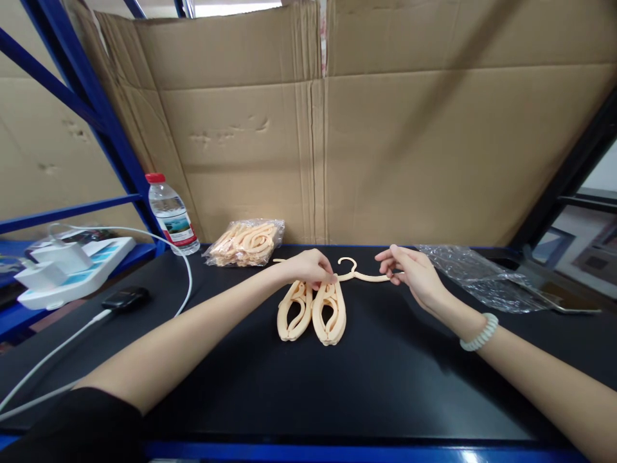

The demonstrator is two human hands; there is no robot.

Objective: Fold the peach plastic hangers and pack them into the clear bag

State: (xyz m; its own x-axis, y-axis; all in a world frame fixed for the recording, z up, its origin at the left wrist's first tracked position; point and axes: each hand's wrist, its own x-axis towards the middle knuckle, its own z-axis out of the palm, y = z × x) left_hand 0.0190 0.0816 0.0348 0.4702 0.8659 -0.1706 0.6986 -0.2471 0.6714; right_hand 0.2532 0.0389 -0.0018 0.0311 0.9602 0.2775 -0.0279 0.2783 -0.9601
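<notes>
My left hand (pixel 311 267) is closed, with its fingers pinched at the top of a folded cream plastic hanger (pixel 330 318). Another folded cream hanger (pixel 295 316) lies just left of that one, partly under the same hand. Behind them, an unfolded cream hanger (pixel 369 277) rests on the table, its hook pointing away from me. A thin cream tip shows left of my left hand; I cannot tell which hanger it belongs to. My right hand (pixel 417 273) is at the unfolded hanger's right end, fingers curved and apart, with the end close to or touching the fingertips.
A clear bag of cream hangers (pixel 248 243) lies at the back. Left of it stands a water bottle (pixel 173 215), near a white power strip (pixel 80 273), a black device (pixel 126 298) and white cables. Crumpled clear plastic (pixel 482 280) lies right on the black table (pixel 308 392). Cardboard (pixel 241 141) walls the back.
</notes>
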